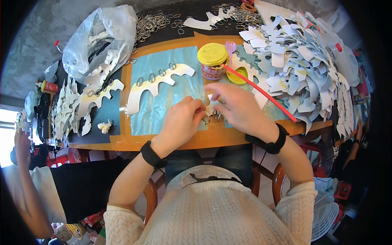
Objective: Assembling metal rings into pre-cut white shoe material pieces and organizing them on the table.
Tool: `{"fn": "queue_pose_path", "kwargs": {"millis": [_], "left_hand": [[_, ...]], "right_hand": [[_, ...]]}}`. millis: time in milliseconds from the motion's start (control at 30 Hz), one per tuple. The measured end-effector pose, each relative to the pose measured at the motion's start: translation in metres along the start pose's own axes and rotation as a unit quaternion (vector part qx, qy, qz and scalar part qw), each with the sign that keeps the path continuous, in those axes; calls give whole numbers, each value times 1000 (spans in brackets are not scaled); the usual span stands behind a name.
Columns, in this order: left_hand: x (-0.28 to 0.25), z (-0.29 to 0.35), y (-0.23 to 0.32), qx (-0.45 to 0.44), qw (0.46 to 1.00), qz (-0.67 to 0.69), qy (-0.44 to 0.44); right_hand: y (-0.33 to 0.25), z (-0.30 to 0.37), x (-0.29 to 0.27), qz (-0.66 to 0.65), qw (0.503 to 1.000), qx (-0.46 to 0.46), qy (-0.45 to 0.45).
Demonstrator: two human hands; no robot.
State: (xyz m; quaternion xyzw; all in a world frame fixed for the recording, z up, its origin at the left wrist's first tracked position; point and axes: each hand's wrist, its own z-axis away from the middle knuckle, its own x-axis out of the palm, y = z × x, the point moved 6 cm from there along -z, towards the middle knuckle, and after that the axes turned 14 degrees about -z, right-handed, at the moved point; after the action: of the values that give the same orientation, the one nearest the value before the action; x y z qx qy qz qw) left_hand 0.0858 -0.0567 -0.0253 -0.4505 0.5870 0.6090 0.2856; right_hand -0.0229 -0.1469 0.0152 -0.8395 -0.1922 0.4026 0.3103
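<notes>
A white scalloped strip [210, 107] with metal rings along its lower edge lies between my hands, mostly covered by them. My left hand [183, 118] pinches at its left side, thumb against fingers; the exact contact is partly hidden. Over its right side is my right hand [237, 105], thumb and forefinger apart with nothing visible between them. To the left, another scalloped strip [153, 86] rests on the blue plastic sheet [163, 116], several oval rings along its top edge. Beyond my hands stands a tub [212, 73] with a yellow lid [213, 54], a red stick [263, 90] leaning out to the right.
A big heap of white cut pieces [302, 65] fills the right side. At the back left are a clear plastic bag [100, 45] and loose metal rings [153, 24]. More strips [65, 108] stack at the left, near a crumpled wad [104, 126]. Another person's arm [26, 183] shows far left.
</notes>
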Motion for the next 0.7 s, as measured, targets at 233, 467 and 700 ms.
{"fn": "queue_pose_path", "kwargs": {"millis": [233, 467, 700], "left_hand": [[0, -4, -9, -7, 998, 60, -10], [-3, -8, -13, -10, 990, 131, -51], [-6, -10, -10, -3, 993, 113, -38]], "right_hand": [[25, -12, 40, -121, 955, 143, -229], [28, -10, 41, -124, 946, 121, -274], [31, -8, 40, -158, 939, 168, -253]]}}
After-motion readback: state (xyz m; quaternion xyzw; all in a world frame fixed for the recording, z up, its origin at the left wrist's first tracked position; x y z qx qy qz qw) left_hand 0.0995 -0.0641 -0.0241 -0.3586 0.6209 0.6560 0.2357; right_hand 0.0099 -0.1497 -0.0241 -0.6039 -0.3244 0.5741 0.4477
